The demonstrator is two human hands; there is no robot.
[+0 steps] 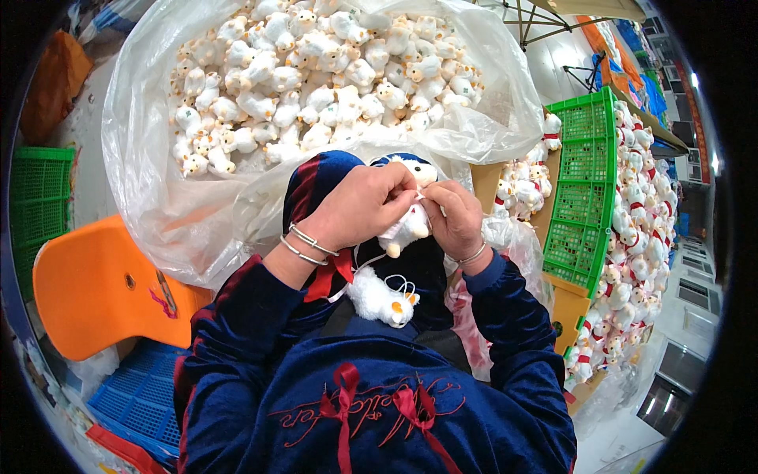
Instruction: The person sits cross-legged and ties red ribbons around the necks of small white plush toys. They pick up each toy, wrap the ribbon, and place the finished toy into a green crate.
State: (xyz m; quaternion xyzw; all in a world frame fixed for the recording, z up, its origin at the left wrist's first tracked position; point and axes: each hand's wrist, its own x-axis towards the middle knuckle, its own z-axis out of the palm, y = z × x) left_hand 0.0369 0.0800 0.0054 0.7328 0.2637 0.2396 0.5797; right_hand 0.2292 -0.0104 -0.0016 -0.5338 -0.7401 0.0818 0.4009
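A small white plush toy with an orange beak-like tip is held upright above my lap. My left hand is closed, its thumb and fingertips pinching at the toy's neck. Against the toy's other side my right hand is closed too, thumb and forefinger meeting the left fingertips. Any fine strip between the fingertips is too small to make out. On my lap lies a second white plush toy, with a loop of thin white cord on it. Beside it, red ribbon hangs over my left thigh.
Ahead, a big clear plastic bag is spread around a heap of white plush toys. At right, a green crate stands by more toys wearing red scarves. An orange chair and a blue crate are at left.
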